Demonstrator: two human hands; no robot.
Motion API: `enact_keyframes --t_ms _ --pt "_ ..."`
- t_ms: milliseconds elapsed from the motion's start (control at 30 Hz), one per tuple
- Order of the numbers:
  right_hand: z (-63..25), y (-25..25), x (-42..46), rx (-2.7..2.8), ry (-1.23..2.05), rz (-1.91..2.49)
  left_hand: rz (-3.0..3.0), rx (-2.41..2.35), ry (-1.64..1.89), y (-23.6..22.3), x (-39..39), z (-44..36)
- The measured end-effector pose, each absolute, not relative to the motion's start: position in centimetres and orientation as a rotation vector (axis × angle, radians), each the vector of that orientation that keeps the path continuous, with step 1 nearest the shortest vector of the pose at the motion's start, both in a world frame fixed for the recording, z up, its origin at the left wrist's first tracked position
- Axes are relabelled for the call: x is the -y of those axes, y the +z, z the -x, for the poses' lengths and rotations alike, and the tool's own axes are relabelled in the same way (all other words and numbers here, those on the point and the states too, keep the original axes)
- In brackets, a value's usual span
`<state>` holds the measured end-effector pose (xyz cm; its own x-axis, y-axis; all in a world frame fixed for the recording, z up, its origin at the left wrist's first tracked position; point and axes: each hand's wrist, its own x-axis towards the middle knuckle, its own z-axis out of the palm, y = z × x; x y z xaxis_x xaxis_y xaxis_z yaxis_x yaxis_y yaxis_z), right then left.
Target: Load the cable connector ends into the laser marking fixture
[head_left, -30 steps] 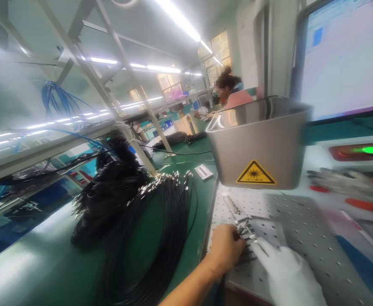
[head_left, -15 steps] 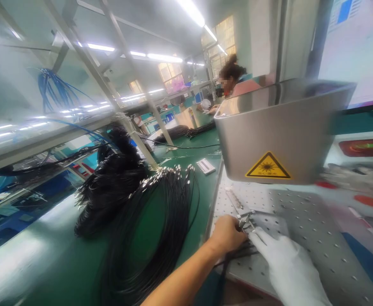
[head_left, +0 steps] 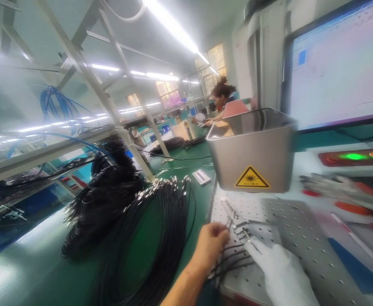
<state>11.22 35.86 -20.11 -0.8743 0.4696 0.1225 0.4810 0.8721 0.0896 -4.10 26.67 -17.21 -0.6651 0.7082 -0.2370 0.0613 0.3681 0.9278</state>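
My left hand (head_left: 210, 244), bare, is closed in a pinch on a black cable with a metal end (head_left: 229, 223), above the left edge of the perforated metal plate. Its thumb and finger partly hide the cable. My right hand (head_left: 278, 263), in a white glove, has its fingertips closed on a metal cable connector (head_left: 246, 235) over the plate. Between the hands, several black cables (head_left: 234, 257) lie across the perforated plate (head_left: 314, 238), leading down to the left. A narrow metal strip (head_left: 227, 207) is fixed behind the connectors.
Left on the green table (head_left: 23, 272) lie a loop of black cables (head_left: 170, 221) with metal ends and a dark cable heap (head_left: 109, 195). A metal housing (head_left: 253, 157) with a laser warning label stands behind the plate. Gloves (head_left: 342, 191) lie right, below a monitor (head_left: 339, 63). A co-worker (head_left: 221, 100) sits beyond.
My left hand has moved left, away from my right hand, drawing a cable end with it. The view has turned right, showing more of the monitor. My right hand stays near the connectors.
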Motion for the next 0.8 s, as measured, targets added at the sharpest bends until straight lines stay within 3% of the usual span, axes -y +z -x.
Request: enact_keyframes --t_ms 100,267,433,800 --pt "-11.3 -20.0 -35.9 2.963 -0.136 0.753 -0.742 -2.078 1.314 -15.9 -27.6 4.4" --pt "-11.0 -20.9 -36.1 2.935 -0.183 0.746 -0.95 -2.342 0.868 -15.6 -28.9 3.9" --pt "-11.2 -20.8 -36.1 2.869 -0.231 0.722 -0.981 -2.473 0.636 -16.6 -29.0 3.2" --pt "-11.4 -20.6 -35.9 2.839 -0.25 0.722 -1.157 -2.467 0.213 -15.9 -29.3 3.4"
